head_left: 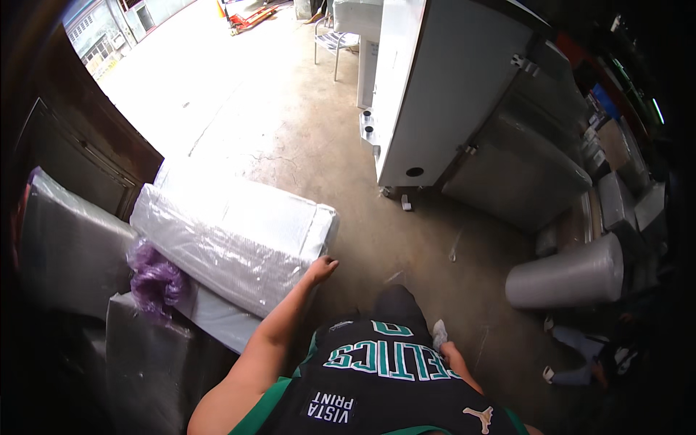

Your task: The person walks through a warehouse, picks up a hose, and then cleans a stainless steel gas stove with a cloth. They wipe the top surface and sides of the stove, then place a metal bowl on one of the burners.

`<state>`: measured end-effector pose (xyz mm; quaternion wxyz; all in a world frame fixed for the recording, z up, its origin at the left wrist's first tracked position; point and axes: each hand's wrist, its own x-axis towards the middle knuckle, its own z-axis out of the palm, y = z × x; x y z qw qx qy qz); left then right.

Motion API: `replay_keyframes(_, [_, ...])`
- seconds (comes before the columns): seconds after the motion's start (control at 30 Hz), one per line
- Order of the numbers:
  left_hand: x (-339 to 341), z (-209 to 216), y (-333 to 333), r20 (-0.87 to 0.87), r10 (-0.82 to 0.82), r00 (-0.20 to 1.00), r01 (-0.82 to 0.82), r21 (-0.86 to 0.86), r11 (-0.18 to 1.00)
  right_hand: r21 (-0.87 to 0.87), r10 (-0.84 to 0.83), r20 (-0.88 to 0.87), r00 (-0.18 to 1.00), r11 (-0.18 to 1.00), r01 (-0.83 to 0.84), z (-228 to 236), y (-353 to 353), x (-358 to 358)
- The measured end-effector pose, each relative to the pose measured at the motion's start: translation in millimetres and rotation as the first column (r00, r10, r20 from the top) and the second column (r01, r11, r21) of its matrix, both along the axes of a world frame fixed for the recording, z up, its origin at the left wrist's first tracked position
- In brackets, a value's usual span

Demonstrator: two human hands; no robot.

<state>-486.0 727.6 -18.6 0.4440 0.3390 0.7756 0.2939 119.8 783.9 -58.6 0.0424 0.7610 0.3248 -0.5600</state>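
My left hand [322, 270] is closed in a loose fist beside the right end of a long box wrapped in bubble wrap [225, 246]. Its curled fingers hide whatever may be inside them. Low at my right side, my right hand [451, 353] is partly hidden by my shirt. Its fingers close round a small crumpled whitish piece [439, 333], which looks like plastic or paper. The wrapped box lies slanted at my left, with a bundle of purple plastic wrap [156, 279] against its near side.
More wrapped panels [72, 225] lean at the left. A tall grey cabinet [457, 94] stands ahead to the right. A wrapped roll [569, 272] lies at the right, near another person [587, 359]. Beyond are a metal chair [336, 40] and a red pallet jack [250, 18].
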Motion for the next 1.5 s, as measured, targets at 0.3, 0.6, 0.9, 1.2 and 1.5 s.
replay_keyframes(0.3, [-206.7, -63.8, 244.2, -0.204, 0.121, 0.972, -0.144, -0.102, 0.984, -0.004, 0.114, 0.046, 0.992, 0.993, -0.114, -43.9, 244.1, -155.8])
replay_keyframes(0.6, [-356.4, -87.5, 218.7, 0.022, 0.371, 0.928, -0.294, -0.565, 0.771, 0.057, 0.331, 0.086, 0.94, 0.94, -0.337, -3.4, 527.6, -376.7])
replay_keyframes(0.9, [-645.9, -96.9, 372.0, 0.095, 0.351, 0.932, -0.221, -0.617, 0.755, 0.032, 0.534, 0.184, 0.825, 0.836, -0.548, -33.2, 655.2, -688.2])
replay_keyframes(1.2, [-1038.1, -23.2, 599.5, 0.127, 0.496, 0.859, -0.465, -0.212, 0.859, 0.061, 0.91, 0.254, 0.327, 0.322, -0.945, -27.9, 755.9, -1047.7])
replay_keyframes(1.5, [-1379.2, -66.8, 693.2, -0.256, 0.35, 0.901, -0.404, -0.204, 0.892, 0.187, 0.588, 0.113, 0.801, 0.779, -0.598, -84.4, 996.0, -1439.9])
